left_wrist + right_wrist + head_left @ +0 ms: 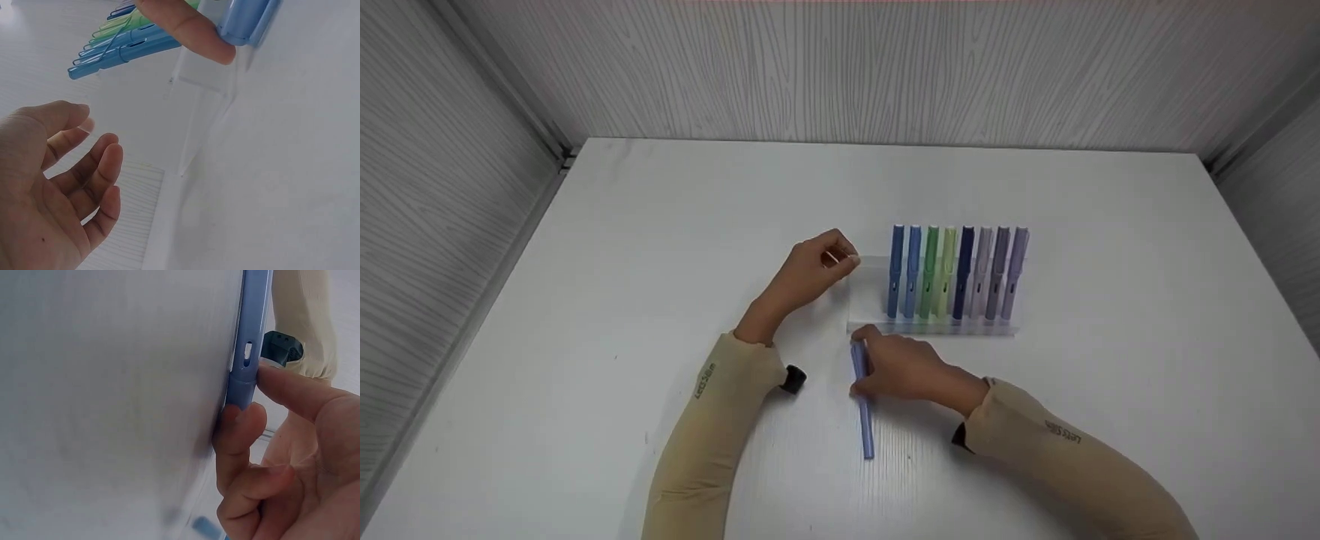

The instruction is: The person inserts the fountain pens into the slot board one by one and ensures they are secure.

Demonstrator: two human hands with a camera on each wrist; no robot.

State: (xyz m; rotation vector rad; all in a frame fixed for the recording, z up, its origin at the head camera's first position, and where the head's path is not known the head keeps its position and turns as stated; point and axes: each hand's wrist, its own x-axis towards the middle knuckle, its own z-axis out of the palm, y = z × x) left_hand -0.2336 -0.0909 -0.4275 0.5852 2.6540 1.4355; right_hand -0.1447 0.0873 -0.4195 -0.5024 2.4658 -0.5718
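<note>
A clear acrylic pen stand (870,292) holds several upright pens in a row, and the left part of it is bare. My left hand (814,270) pinches the stand's upper left corner between thumb and forefinger; in the left wrist view the other fingers of that hand (62,185) curve loosely beside the clear panel. In front of the stand, my right hand (900,367) grips a blue-violet pen (865,431) near its far end. The right wrist view shows the thumb against the side of this pen (253,320), close along the tabletop, with a small slot in its barrel.
The standing pens run from a blue pen (895,270) at the left, through a green pen (930,270) and a navy pen (964,270), to a lilac pen (1017,270) at the right. White table (720,195) surrounds the stand, with grey wood-grain panels (885,75) behind.
</note>
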